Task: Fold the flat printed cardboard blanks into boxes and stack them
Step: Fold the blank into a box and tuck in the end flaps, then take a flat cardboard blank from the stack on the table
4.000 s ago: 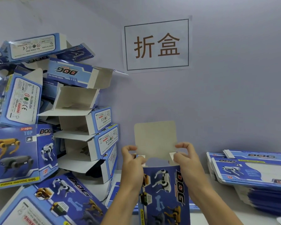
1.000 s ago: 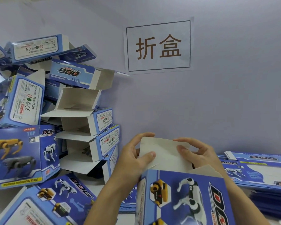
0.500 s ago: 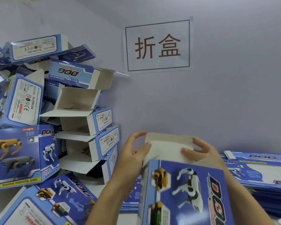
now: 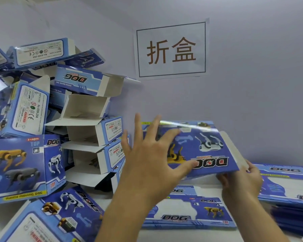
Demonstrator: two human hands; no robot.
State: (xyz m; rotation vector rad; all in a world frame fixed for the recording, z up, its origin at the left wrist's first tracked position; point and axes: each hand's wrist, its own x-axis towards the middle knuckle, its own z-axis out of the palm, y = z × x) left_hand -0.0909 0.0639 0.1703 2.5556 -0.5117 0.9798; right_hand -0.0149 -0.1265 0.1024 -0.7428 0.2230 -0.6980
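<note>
Left hand (image 4: 147, 159) spread wide, fingers straight, fingertips and thumb laid flat against the printed face of the folded box (image 4: 196, 149); no curl round it. Right hand (image 4: 241, 179) grips the box's near right corner from below, fingers curled under the edge. Box held in the air above the table (image 4: 182, 234), printed face tilted toward the camera, "DOG" lettering upside down, a pale flap (image 4: 234, 149) showing along its right side; some motion blur on its far edge. Beneath it, a flat blank (image 4: 191, 212) lies on the table; stack of flat blanks (image 4: 287, 187) at right, just beside the right hand. Heap of folded boxes (image 4: 56, 123) piled at left against the wall, several with open ends. Paper sign (image 4: 171, 49) on the wall behind.
</note>
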